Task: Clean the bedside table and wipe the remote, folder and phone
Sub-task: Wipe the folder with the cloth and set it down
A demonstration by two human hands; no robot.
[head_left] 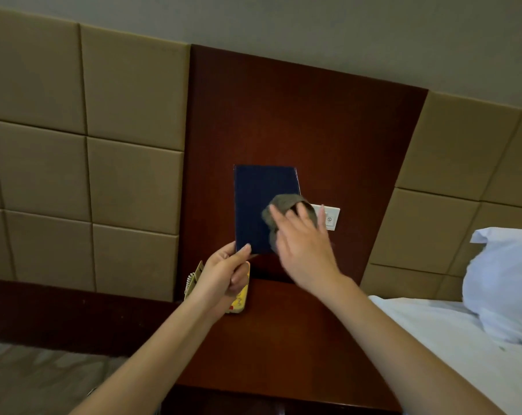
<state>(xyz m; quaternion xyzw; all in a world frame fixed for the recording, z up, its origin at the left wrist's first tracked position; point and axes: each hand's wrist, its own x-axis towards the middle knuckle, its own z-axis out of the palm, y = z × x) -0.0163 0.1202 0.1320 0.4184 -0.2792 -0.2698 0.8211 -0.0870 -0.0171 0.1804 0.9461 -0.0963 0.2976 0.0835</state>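
1. The folder (264, 205), dark blue, is held upright above the worktop (283, 330), in front of the dark wood wall panel (298, 121). The left hand (224, 274) has its grip closed on the folder's lower left corner, thumb on the front cover.
2. The right hand (304, 247) presses a grey-brown cloth (283, 211) against the lower right of the cover, fingers spread over it rather than curled (so its grip is open, holding the cloth by pressure alone).
3. By my reading, the folder wipe is under way: the cloth covers only one part of the cover, and whether the back has been done cannot be told.
4. A yellow object (240, 298) lies on the worktop under the left hand, beside a coiled cord (190, 280); it may be the phone or the remote, but it is mostly hidden.
5. Judged from here, the remote, the phone and the worktop itself remain; no second device is clearly visible.
6. Writing: a red mark on the yellow object and a small symbol on the white wall switch (328, 218) are too small to read. The folder cover shows no legible title.
7. A white pillow (505, 283) and the bed (451, 348) lie to the right.
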